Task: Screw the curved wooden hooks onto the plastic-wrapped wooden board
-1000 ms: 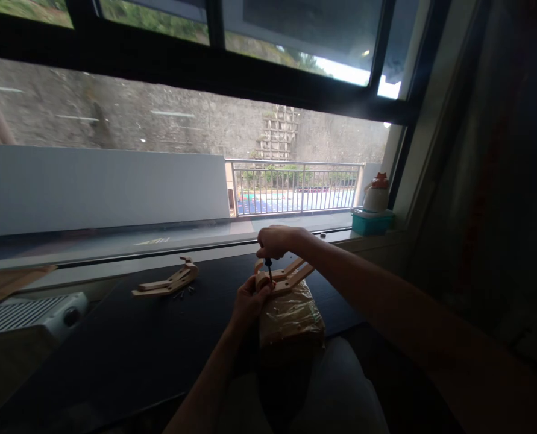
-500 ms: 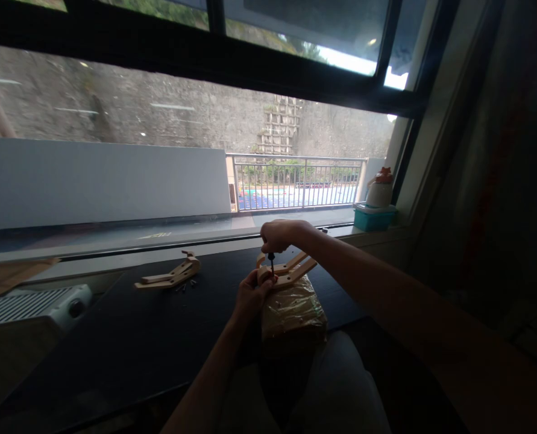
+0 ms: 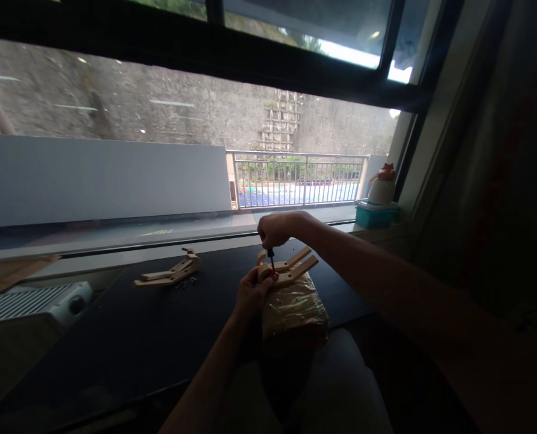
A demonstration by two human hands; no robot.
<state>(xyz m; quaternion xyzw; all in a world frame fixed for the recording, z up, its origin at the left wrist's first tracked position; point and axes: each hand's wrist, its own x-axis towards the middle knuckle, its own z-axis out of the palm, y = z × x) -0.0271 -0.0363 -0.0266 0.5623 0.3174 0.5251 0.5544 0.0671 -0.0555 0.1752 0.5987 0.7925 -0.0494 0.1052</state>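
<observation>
A wooden frame (image 3: 302, 270) with two angled bars sits at the far end of a box (image 3: 295, 307) in shiny wrapping, by the near edge of the bench (image 3: 160, 337). The left hand (image 3: 251, 291) has its grip pinched on the frame's curled end; the right hand (image 3: 275, 229) has its grip wrapped around a screwdriver (image 3: 270, 254) pointing down there. Near the bench's far left corner lies a second frame (image 3: 171, 277), loose screws (image 3: 184, 284) just beside it.

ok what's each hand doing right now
Left hand: closed, holding the wooden piece near its curved end.
Right hand: closed, holding the screwdriver upright.
</observation>
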